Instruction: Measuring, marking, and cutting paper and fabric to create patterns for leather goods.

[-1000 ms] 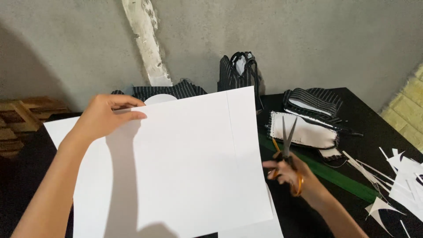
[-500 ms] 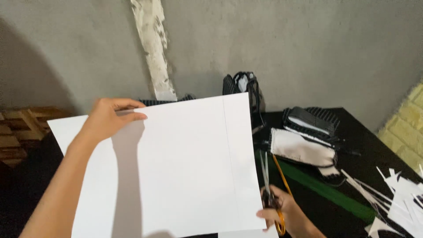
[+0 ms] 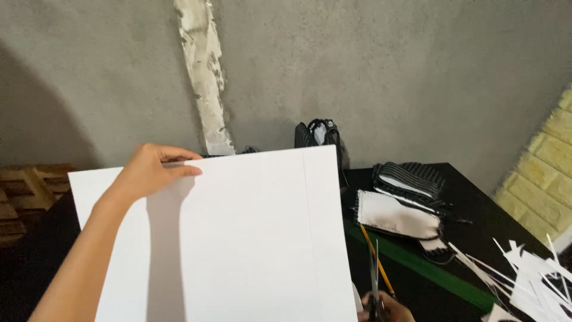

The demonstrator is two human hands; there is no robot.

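Head view: left hand point(image 3: 149, 173) fingers pinch smooth white sheet point(image 3: 238, 238); right hand point(image 3: 387, 310) grips steel scissors point(image 3: 374, 280).

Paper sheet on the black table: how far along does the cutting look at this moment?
Done: white paper scraps lie on the black table, so some trimming looks finished. In hand: the left hand pinches the top edge of the white sheet; the right hand holds scissors open at its right edge, beside a faint vertical line. Left: that line looks almost entirely uncut.
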